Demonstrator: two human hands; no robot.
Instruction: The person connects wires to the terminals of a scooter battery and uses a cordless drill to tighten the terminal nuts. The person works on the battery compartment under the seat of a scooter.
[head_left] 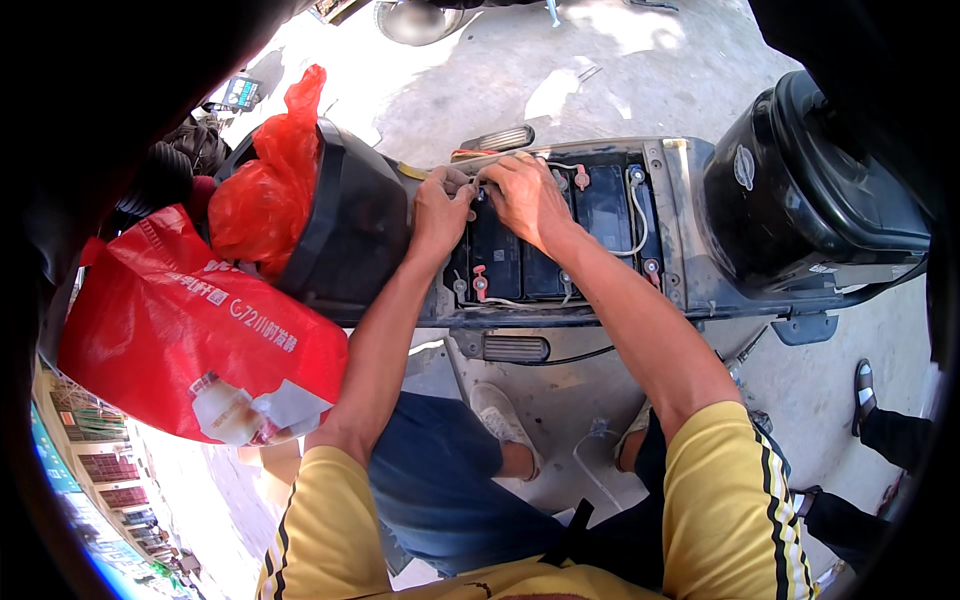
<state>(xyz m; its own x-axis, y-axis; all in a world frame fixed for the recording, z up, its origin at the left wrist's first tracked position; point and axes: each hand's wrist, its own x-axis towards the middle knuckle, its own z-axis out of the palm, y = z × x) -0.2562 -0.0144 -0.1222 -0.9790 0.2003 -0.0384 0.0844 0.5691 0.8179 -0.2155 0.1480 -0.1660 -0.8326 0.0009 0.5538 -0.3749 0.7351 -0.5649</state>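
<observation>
My left hand [441,212] and my right hand [524,195] meet at the far left corner of an open compartment. Both have their fingers pinched together over one battery terminal; the fingers hide whatever small part is between them. Black batteries [604,205] stand side by side in the compartment. A pale wire [641,222] curves along the right side, and a red terminal cover [480,284] shows at the near left. Another red terminal cover [582,178] lies just right of my right hand.
Left of the compartment, a red printed bag [200,330] and a crumpled red plastic bag [262,195] hang by a black scooter front [358,220]. A black lidded box [790,190] stands at the right. Footrests [515,348] jut out. Another person's foot [864,392] is at right.
</observation>
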